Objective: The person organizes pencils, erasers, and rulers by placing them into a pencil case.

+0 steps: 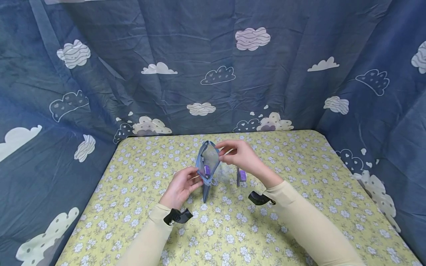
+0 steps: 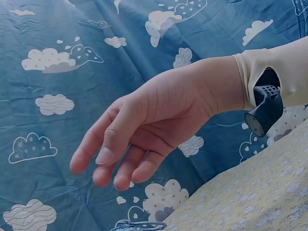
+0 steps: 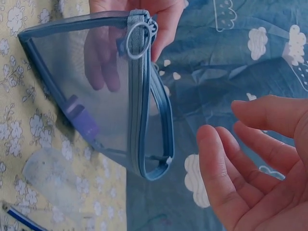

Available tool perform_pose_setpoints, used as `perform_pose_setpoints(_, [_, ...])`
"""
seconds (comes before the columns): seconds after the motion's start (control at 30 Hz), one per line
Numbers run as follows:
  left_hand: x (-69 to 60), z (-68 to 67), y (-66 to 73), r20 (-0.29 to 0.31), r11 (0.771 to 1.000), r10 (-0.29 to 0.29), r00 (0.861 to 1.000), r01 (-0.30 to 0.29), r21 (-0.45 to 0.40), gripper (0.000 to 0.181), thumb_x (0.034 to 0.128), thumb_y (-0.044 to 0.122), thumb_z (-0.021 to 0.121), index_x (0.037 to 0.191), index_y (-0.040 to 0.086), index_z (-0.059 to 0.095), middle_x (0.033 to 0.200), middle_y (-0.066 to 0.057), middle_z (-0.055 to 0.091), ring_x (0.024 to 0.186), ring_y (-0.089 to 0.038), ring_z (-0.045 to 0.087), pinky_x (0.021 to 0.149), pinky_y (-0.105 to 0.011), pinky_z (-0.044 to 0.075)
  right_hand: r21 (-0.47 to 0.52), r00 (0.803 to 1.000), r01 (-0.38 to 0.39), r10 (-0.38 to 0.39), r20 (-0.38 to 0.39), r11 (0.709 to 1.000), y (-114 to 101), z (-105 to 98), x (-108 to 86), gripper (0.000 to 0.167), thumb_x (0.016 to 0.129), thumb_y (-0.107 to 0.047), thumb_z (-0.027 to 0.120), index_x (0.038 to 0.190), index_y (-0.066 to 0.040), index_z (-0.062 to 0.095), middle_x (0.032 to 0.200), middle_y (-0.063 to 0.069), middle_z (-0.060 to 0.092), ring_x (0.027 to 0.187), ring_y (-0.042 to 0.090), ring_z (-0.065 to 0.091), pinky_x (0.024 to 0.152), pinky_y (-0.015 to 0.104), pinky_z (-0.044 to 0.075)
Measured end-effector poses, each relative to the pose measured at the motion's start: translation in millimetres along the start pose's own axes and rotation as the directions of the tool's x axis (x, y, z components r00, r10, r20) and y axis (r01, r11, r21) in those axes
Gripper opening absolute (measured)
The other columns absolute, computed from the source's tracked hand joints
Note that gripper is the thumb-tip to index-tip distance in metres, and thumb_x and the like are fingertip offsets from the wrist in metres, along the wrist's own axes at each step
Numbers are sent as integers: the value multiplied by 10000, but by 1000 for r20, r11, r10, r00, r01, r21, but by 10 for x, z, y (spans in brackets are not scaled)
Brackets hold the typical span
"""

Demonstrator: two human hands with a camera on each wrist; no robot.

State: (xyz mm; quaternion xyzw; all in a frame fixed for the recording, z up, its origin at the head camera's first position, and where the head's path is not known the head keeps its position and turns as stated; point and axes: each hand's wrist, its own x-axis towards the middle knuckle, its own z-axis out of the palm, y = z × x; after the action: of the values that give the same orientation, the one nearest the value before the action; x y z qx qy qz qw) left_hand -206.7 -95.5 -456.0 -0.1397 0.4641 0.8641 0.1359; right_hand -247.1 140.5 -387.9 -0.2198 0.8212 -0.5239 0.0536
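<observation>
A blue see-through mesh zip pouch (image 1: 210, 157) stands tilted up over the table, its mouth gaping. My left hand (image 1: 179, 187) grips it at the zipper end, near the ring pull (image 3: 138, 40); through the mesh some of its fingers (image 3: 101, 67) show. Inside the pouch lies a small purple item (image 3: 83, 118), its kind unclear. My right hand (image 1: 240, 154) is by the far side of the pouch's mouth. In the right wrist view its loosely bent fingers (image 3: 219, 168) hold nothing and are apart from the pouch. The left wrist view also shows this right hand (image 2: 149, 110) empty.
Right of the pouch, a dark slim pen-like stick (image 1: 237, 176) and another purple item (image 1: 243, 176) lie on the flowered tablecloth (image 1: 139, 207). A clear rounded sheet (image 3: 50, 178) lies close to the pouch. Dark blue cloud-patterned curtains (image 1: 186, 44) hang behind and at both sides.
</observation>
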Motion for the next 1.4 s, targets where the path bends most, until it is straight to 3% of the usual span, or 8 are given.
perform_pose_setpoints(0.33, [0, -4, 3, 10, 1000, 0, 1000, 1, -18, 237, 982, 69, 602, 1175, -57, 546, 1223, -229, 548, 1212, -387, 556, 957, -431, 526, 7, 998, -40, 40, -42, 999, 56, -132, -92, 333, 914, -135, 750, 1236, -207, 700, 1018, 78, 701, 873, 245, 709, 779, 467, 582])
perform_pose_setpoints(0.7, [3, -17, -2, 6, 999, -4, 1000, 4, -44, 147, 983, 60, 594, 1092, -31, 555, 1219, -239, 544, 1194, -383, 563, 961, -434, 523, 68, 990, -106, 112, -82, 992, 156, -276, -198, 349, 921, -161, 747, 1249, -263, 687, 1067, 77, 690, 895, 271, 698, 740, 427, 584])
perform_pose_setpoints(1.1, [10, -41, -10, -16, 1000, 0, 1000, -1, -21, 109, 974, 76, 621, 1031, -9, 584, 1143, -186, 562, 1197, -385, 570, 954, -432, 528, 96, 983, -135, 145, -112, 986, 331, -312, -292, 403, 913, -144, 761, 1303, -147, 658, 1133, 190, 673, 944, 296, 685, 775, 408, 588])
perform_pose_setpoints(1.4, [17, -35, 11, -18, 999, -7, 1000, 6, -36, 113, 967, 75, 627, 1035, -5, 586, 1106, -166, 558, 1201, -390, 561, 953, -430, 529, 98, 969, -186, 199, -147, 978, 489, -316, -373, 402, 922, -95, 735, 1313, -126, 649, 1127, 176, 667, 976, 321, 663, 776, 396, 585])
